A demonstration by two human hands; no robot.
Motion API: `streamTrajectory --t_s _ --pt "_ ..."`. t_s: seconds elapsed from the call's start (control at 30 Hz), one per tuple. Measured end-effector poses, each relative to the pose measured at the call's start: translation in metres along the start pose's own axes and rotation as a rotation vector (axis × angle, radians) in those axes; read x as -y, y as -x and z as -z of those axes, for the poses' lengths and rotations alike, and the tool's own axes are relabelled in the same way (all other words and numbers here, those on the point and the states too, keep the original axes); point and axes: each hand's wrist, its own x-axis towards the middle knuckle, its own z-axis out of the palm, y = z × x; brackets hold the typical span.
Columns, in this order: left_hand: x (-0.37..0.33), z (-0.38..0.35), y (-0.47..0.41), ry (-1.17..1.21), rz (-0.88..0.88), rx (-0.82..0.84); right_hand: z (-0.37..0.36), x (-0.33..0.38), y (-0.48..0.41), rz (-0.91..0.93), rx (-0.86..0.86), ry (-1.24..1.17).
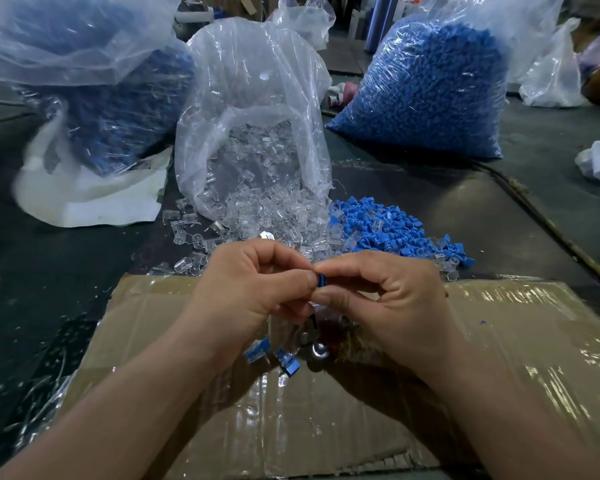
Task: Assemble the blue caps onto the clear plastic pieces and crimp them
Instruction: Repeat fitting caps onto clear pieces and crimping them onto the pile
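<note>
From my end the job looks barely dented. Only a few capped pieces (286, 362) lie on the cardboard sheet (499, 341), near its far edge and under the wrists. Just beyond that edge a large heap of clear plastic pieces (257, 216) spills from an open bag (257, 98), with a pile of loose blue caps (388, 226) beside it. Farther past the cardboard stands a full sack of caps (430, 91), so I judge nearly everything is left. Above the cardboard's far edge both hands meet on one blue cap (322, 280). The left hand (253, 282) pinches it between curled thumb and forefinger from one side, and the right hand (392, 296) does the same from the other, remaining fingers tucked in. The clear piece it should seat on is probably hidden between the fingertips; I cannot make it out. I read this as the pressing-on step, crimping not yet done.
</note>
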Motion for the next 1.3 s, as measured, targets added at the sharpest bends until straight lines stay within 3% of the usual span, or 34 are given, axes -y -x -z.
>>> streamTrajectory --t_s 0.53,1.3 --pt "-0.0047 -0.0002 0.0008 0.143 0.118 0.048 0.0015 -0.0060 -0.0004 0.218 -0.031 0.260" --pt "-0.0046 -0.0003 0.0022 0.136 0.126 0.018 0.0025 -0.0038 -0.0015 0.275 0.019 0.350"
